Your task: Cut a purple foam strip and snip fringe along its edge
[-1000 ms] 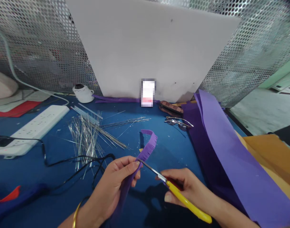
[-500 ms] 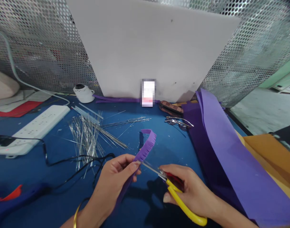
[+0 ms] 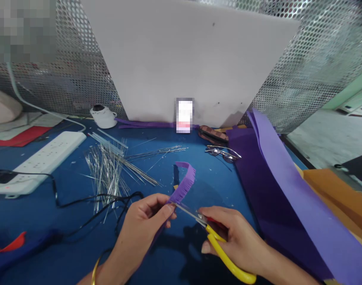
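Between the thumb and fingers of my left hand [image 3: 149, 221] is a long purple strip [image 3: 184, 186]. Its far part curls upward, and one edge is cut into a fringe of short slits. My right hand [image 3: 232, 237] grips a pair of scissors [image 3: 228, 257] with yellow handles and some red near the pivot. The scissor blades point left, and their tips meet the strip right beside my left thumb. The lower part of the strip runs down behind my left hand, partly hidden.
Left are thin metal wires [image 3: 108, 170], a white power strip [image 3: 41, 162], black cables [image 3: 100, 196] and a white mug [image 3: 103, 116]. Glasses [image 3: 224, 153], a checked pouch [image 3: 212, 135] and a phone [image 3: 184, 115] are behind. Large purple sheets [image 3: 287, 178] lie right.
The scissors have shifted slightly left, their blades closer to the strip by my left thumb. The upper purple sheet at the right has shifted a little. Both hands keep their holds.
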A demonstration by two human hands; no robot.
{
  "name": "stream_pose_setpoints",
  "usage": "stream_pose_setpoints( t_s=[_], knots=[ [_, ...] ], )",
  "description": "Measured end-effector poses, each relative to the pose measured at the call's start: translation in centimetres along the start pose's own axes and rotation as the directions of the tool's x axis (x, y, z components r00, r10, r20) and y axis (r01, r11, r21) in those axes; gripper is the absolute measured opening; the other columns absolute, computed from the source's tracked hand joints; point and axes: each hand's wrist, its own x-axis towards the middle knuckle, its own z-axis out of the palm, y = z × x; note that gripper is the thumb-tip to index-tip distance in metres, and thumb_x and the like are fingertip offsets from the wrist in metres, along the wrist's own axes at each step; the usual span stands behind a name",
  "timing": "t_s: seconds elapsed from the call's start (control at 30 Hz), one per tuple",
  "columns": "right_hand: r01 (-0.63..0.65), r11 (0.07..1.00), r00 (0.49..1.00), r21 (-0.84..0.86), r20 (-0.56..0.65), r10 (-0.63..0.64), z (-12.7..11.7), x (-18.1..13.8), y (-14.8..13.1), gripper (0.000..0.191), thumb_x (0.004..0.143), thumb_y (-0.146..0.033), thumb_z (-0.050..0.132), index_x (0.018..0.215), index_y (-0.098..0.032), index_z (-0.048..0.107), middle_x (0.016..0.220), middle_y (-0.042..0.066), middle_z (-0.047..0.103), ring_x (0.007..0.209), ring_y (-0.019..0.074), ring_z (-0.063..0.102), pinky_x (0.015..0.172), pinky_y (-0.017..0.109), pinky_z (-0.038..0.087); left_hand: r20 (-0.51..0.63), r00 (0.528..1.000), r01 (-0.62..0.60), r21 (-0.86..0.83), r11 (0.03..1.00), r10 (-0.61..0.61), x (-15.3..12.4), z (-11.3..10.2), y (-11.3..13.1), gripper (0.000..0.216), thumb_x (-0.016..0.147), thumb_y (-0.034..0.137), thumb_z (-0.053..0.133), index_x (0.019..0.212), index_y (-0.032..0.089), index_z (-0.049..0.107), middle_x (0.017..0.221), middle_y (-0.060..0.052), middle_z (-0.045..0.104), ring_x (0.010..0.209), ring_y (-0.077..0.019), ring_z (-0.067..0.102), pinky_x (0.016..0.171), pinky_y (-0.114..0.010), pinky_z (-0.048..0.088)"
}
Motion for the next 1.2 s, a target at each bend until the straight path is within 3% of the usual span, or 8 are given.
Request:
stream_pose_setpoints(
  t_s=[1.2],
  knots=[
    [0.044,0.999,0.999,-0.021,0.003,-0.044,-0.11,0.02,-0.43,0.032,0.081,-0.050,0.071,0.087,-0.019,0.067,0.069,-0.003,0.051,0.062,0.0134,0.046,0.057,0.023,0.034,0.021,0.998,0.057,-0.138,0.989,-0.055,-0.22,-0.35,-0.45,0.017,0.072,0.034,0.077,0.072,0.018,0.072,0.059,0.001,0.067,0.052,-0.0088,0.054,0.053,-0.018,0.043]
  ],
)
